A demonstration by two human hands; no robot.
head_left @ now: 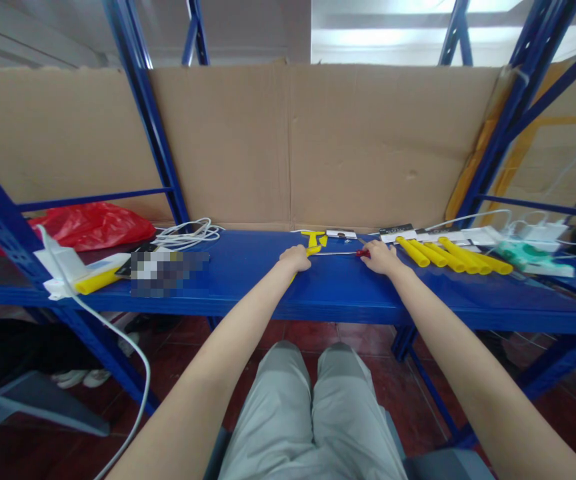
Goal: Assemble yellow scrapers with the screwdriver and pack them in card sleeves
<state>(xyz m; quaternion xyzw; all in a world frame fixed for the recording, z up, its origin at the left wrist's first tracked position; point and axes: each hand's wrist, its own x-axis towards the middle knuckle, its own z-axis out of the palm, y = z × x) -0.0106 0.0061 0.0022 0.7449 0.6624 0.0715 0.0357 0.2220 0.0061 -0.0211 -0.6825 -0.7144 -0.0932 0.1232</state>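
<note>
The left hand (295, 259) gripped a yellow part (313, 251), seemingly light and stiff; the right hand (380, 257) held a red-handled screwdriver (360, 253) properly by its handle, pointing toward nine o'clock.

From here I can see the left hand (295, 259) closed round a yellow part (313, 251) above the blue bench (248, 267), while the right hand (379, 257) grips a red-handled screwdriver (363, 253), its shaft pointing at the yellow part. Yellow tubes (451, 257) lie beside the right hand; white cable (188, 233) and red plastic (95, 225) sit further left.
</note>
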